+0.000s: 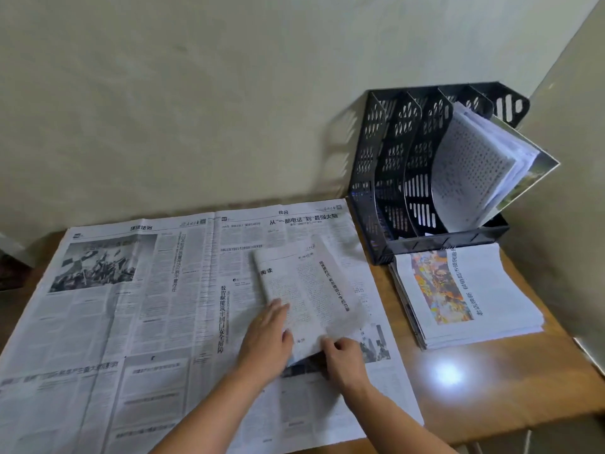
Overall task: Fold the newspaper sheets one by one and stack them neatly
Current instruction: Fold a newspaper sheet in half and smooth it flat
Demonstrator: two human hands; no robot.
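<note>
We look down on a wooden table [510,385] set against a pale wall [229,93]. A large open newspaper sheet [131,306] lies flat across the table, reaching from its left edge to past the middle and up to the back edge by the wall.

On the right half of that open sheet lies a folded newspaper sheet [314,290], a narrow wad running from near the middle of the table toward the front. Our left hand [266,339] rests on the wad's near left part, fingers fairly straight and lying flat on the paper. Our right hand [343,355] grips the wad's near corner, fingers curled over the edge and thumb tucked under the paper, which lifts slightly there. Both forearms come in from the front edge.

Toward the right edge of the table, apart from the open sheet, sits a stack of folded newspapers [465,296], squared up, with a colourful picture on the top piece.

Just behind the stack, in the back right corner, stands a black perforated file rack [393,165] with several upright dividers. Its right-hand slot holds a magazine [484,168] that leans and fans open to the right.

A bright spot of light [447,373] glares on the bare wood in front of the stack.
</note>
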